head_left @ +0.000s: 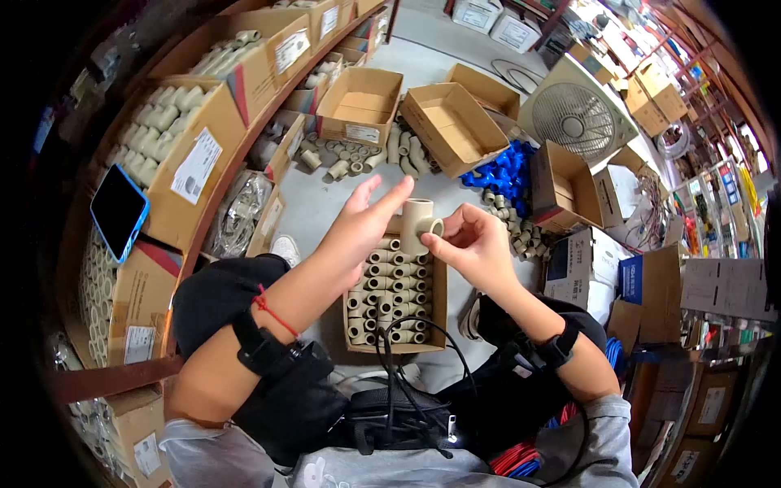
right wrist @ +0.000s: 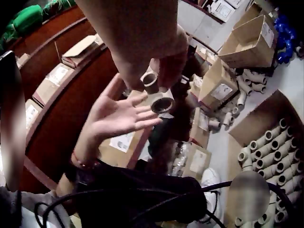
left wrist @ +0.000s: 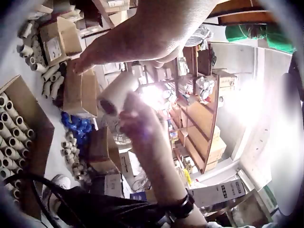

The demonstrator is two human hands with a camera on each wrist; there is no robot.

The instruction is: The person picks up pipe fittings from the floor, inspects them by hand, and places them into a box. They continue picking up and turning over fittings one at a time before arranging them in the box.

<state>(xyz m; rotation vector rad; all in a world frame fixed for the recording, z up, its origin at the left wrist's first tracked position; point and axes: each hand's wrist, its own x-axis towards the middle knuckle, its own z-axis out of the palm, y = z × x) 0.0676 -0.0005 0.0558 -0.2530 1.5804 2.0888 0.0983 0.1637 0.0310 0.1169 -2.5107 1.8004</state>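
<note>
A beige plastic tee pipe fitting [head_left: 416,220] is held up over a cardboard box [head_left: 396,348] on the floor. My right hand [head_left: 478,248] pinches it by its side branch, between thumb and fingers. To its left, my left hand [head_left: 364,224] is spread with straight fingers, palm turned toward the fitting and nothing in its grasp. The right wrist view shows that open palm [right wrist: 116,114] beside the round openings of the tee [right wrist: 163,105]. Rows of similar beige fittings [head_left: 397,285] fill the box below, their open ends facing up or toward me.
Open cardboard boxes [head_left: 455,126] stand ahead, with loose beige fittings [head_left: 415,154] and blue fittings [head_left: 506,175] on the floor nearby. A shelf of filled boxes runs along the left, with a phone [head_left: 119,213]. A fan [head_left: 573,120] stands front right. Black cables [head_left: 390,362] loop over the near box.
</note>
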